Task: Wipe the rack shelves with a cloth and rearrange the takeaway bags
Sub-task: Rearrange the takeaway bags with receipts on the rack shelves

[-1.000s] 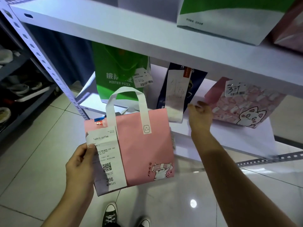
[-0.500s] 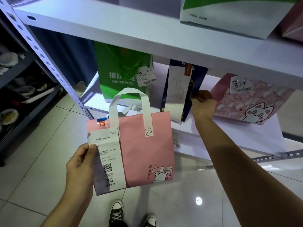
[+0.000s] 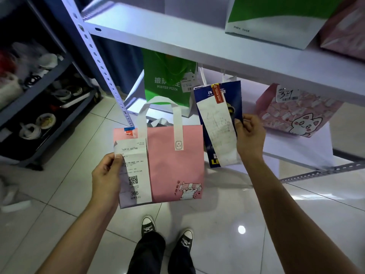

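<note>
At far left, a dark rack (image 3: 49,91) with bowls (image 3: 45,120) and other dishes on its lower boards, too blurred to tell more. Next, a white rack post (image 3: 104,76) with holes, running down toward the left corner of the lower shelf (image 3: 308,153).

Left hand (image 3: 107,177) out in front of the rack, over the tiled floor (image 3: 59,184): thumb pressed on a long receipt (image 3: 135,171), the other fingers hidden behind, gripping the left edge of a pink bag (image 3: 175,165) with white handles. Behind it, a green bag (image 3: 167,84) upright near the left end of the lower shelf, partly covered by the pink bag's handles.

To the right, a dark blue bag (image 3: 219,123) with a receipt (image 3: 219,131) hanging down its front, tilted, off the front edge of the lower shelf. Right hand (image 3: 249,135) pinching its right edge, thumb in front, fingers curled behind.

Further right, a pink cat bag (image 3: 296,113) lying tilted on the lower shelf, its top hidden by the upper shelf (image 3: 197,42). On the upper shelf, near its right end, a green and white bag (image 3: 276,22) and, beside it, another pink bag (image 3: 345,30), cut by the frame.

Below, two black sneakers (image 3: 167,232) on the floor.
</note>
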